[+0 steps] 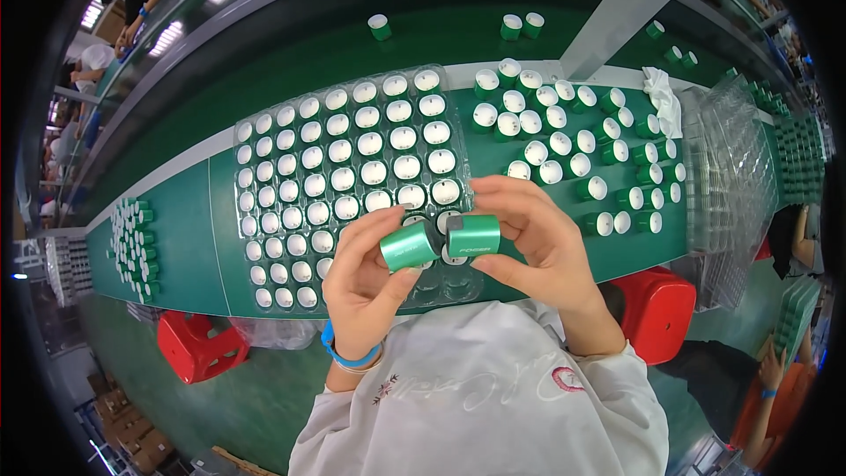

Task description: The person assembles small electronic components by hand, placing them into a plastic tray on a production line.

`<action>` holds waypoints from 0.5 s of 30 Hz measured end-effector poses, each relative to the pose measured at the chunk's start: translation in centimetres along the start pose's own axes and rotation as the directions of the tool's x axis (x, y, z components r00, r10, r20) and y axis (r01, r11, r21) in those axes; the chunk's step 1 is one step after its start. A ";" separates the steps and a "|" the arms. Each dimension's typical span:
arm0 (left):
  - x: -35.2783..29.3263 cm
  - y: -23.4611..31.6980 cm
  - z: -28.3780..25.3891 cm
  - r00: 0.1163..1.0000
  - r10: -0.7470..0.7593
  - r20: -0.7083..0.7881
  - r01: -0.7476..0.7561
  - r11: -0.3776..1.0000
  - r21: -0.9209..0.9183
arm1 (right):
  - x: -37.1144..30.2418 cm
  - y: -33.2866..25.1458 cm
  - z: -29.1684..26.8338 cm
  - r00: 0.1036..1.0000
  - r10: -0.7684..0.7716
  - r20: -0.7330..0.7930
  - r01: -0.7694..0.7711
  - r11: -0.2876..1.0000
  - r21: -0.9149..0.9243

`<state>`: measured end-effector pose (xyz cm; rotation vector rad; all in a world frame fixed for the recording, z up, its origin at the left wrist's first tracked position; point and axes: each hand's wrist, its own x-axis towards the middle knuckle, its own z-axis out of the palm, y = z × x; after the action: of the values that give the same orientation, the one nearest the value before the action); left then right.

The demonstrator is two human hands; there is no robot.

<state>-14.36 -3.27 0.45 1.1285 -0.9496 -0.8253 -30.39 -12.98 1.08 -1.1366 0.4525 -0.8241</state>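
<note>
Each of my hands holds a short green metallic cylinder with a dark end, above the near right part of a tray. My left hand point(366, 278), with a blue wristband, is closed round the left green cylinder point(410, 247). Fingers above and thumb below, my right hand point(538, 238) grips the right green cylinder point(476, 236). The dark ends face each other and nearly meet; whether they touch I cannot tell. Under and beyond my hands lies the clear plastic tray point(463, 106), its pockets filled with rows of green cylinders with white tops point(370, 143).
Loose green cylinders point(590, 188) stand right of the tray; another group point(137, 247) is at the far left. Stacked clear trays point(723, 167) and a white cloth point(663, 104) lie at right. A post point(630, 13) rises beyond the table. Red stools point(198, 348) stand below. Co-workers are nearby.
</note>
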 end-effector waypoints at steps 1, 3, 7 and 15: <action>0.0 -0.1 -0.1 1.000 -0.001 0.002 0.001 1.000 0.000 | 0.0 0.2 -0.2 0.999 -0.018 0.041 0.021 0.998 -0.064; -0.2 -0.3 -0.4 0.999 0.032 0.014 -0.032 0.999 0.001 | 0.1 0.3 -0.3 0.996 -0.033 0.086 0.044 0.991 -0.125; -0.6 -0.4 -0.8 0.999 -0.034 0.040 0.036 0.998 -0.060 | 0.1 0.5 -0.5 0.995 -0.035 0.096 0.050 0.985 -0.166; -0.5 -1.0 -0.7 1.000 0.018 0.018 -0.015 0.991 -0.133 | -0.1 0.8 -0.3 0.995 -0.035 0.097 0.051 0.985 -0.168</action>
<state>-14.02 -2.81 -0.76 0.9981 -0.9056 -0.8745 -30.37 -12.93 0.26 -1.3412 0.4277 -0.7769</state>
